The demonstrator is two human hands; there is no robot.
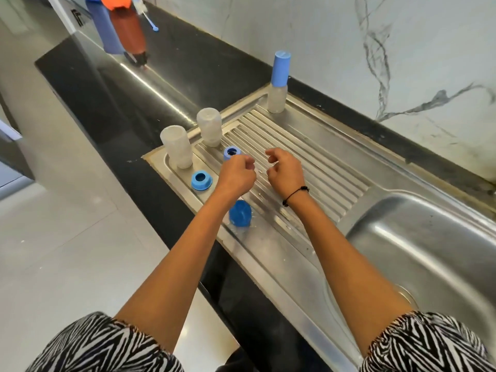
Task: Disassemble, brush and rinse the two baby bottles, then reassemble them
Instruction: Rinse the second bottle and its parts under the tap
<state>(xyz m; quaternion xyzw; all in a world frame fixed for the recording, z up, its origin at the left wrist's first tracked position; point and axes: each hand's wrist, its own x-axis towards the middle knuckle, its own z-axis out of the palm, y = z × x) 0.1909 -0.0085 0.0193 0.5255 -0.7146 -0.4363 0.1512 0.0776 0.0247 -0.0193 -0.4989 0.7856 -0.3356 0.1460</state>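
Observation:
Two clear baby bottle bodies (pixel 177 147) (pixel 210 127) stand upside down at the left end of the steel drainboard (pixel 316 167). One blue screw ring (pixel 201 180) lies in front of them. A second blue ring (pixel 231 152) sits just beyond the knuckles of my left hand (pixel 236 174). That hand's fingers are curled tight, and a pale translucent bit shows by the thumb; I cannot tell whether it holds it. My right hand (pixel 284 169) hovers beside it over the ribs, its fingers loosely curled and holding nothing. A blue cap (pixel 239 213) lies under my left forearm.
A small bottle with a tall blue cap (pixel 279 81) stands at the drainboard's far corner by the marble wall. The sink basin (pixel 418 253) opens to the right. A black counter runs to the far left, where a bottle brush (pixel 150 21) lies. Another person stands there.

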